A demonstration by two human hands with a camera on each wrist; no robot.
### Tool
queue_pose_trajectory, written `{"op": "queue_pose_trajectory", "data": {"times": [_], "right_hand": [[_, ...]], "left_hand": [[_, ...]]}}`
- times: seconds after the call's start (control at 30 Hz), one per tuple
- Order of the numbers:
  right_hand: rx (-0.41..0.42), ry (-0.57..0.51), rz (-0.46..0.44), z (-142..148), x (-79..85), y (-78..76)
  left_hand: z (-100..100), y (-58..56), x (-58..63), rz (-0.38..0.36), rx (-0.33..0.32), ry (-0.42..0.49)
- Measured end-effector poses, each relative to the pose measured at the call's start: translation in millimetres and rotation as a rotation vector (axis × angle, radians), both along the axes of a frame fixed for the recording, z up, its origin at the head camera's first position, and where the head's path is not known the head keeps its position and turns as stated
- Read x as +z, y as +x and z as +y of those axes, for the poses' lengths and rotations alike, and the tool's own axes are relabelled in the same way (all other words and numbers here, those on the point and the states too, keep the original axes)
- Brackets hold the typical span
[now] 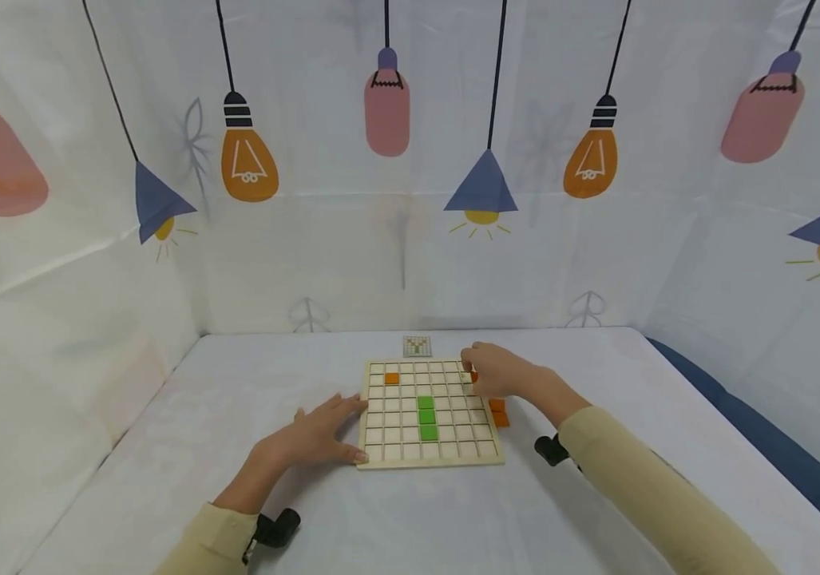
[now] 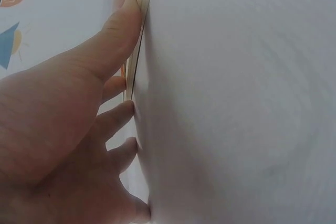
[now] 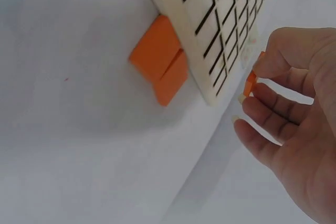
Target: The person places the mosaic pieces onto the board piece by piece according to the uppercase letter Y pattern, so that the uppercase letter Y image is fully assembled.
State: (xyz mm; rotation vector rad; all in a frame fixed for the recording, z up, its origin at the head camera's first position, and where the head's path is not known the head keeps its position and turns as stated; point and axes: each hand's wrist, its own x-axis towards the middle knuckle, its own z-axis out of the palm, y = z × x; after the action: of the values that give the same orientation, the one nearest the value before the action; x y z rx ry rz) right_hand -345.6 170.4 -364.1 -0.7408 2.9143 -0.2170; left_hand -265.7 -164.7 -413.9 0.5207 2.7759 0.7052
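Observation:
A pale wooden grid board point(image 1: 395, 454) lies on the white table. Three green tiles point(image 1: 427, 417) form a column near its middle, and one orange tile point(image 1: 391, 378) sits in a cell at the upper left. My left hand point(image 1: 314, 438) rests against the board's left side, fingers spread, thumb point(image 2: 123, 27) on the near corner. Over the board's far right part, my right hand point(image 1: 501, 372) pinches another orange tile point(image 3: 251, 82) between thumb and fingers. Two loose orange tiles point(image 3: 157, 48) lie beside the board's right edge, touching each other.
Behind the board lies a small patterned card point(image 1: 417, 346). White table surface point(image 1: 273, 367) stretches around the board. Beyond it hangs a pale curtain point(image 1: 352, 263) printed with lamps and bulbs. Dark blue fabric point(image 1: 740, 415) runs along the right side.

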Motion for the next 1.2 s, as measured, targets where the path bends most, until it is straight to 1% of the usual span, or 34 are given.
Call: {"op": "queue_pose_trajectory", "data": {"times": [0.1,0.27,0.43,0.67,0.9,1.2], "right_hand": [[0.000,0.014,-0.004,-5,1.1,-1.5],[-0.001,0.006,-0.008,-14,3.5,-1.7],[-0.005,0.002,-0.012,-20,1.3,-3.5],[0.025,-0.020,-0.009,-26,-5.8,-4.5],[0.058,-0.014,0.001,-31,-10.6,-5.7],[0.094,-0.011,-0.010,-44,-7.7,-9.2]], "left_hand": [[0,-1.0,0.2,-0.002,-0.004,-0.005],[0,-1.4,1.9,0.001,0.000,-0.012],[0,-0.7,3.1,-0.004,0.003,-0.009],[0,-0.7,0.3,-0.013,0.003,-0.003],[1,-1.3,-0.6,-0.023,0.003,0.007],[0,-2.4,0.1,-0.011,0.004,0.004]]}}
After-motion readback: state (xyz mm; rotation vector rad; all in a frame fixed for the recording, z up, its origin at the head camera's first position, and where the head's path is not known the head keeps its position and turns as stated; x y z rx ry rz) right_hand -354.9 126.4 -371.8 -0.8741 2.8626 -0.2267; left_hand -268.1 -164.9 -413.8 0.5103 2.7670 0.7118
